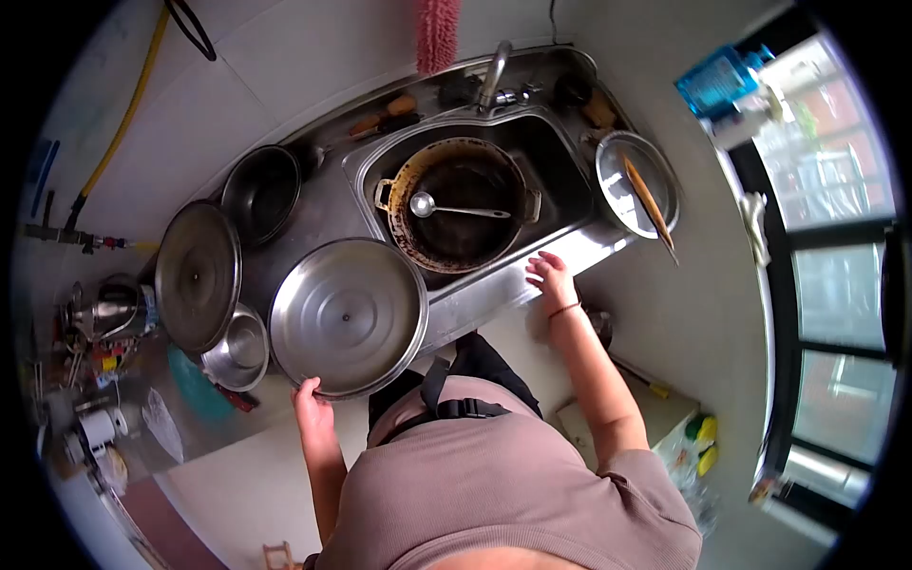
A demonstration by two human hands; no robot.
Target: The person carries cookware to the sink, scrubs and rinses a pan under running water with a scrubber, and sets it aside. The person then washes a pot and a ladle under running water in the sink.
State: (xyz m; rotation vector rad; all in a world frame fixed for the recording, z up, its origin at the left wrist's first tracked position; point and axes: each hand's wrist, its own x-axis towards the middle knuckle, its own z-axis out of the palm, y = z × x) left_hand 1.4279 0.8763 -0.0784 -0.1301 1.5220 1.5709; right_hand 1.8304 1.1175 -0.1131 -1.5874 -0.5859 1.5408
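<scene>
Since the large lid [349,313] juts past the front edge of the counter [328,199], the left hand [315,410] grips its rim at the lid's seven o'clock, seemingly to steady it; how far the fingers wrap beneath does not show. The right hand [553,277] is open and holds nothing, its fingers spread near the counter's edge at the pot's four o'clock. Beyond the hands, the pot [465,176] stands in the sink [560,157], whose walls probably keep it from sliding. A ladle [465,210] lies inside it, handle toward three o'clock. Also at the pot's three o'clock, a spatula [648,198] lies across a metal dish [611,180], one end past the rim, perhaps for easy reach. Farthest, at the pot's half past twelve, rises the tap [495,74], presumably set there to serve the sink.
</scene>
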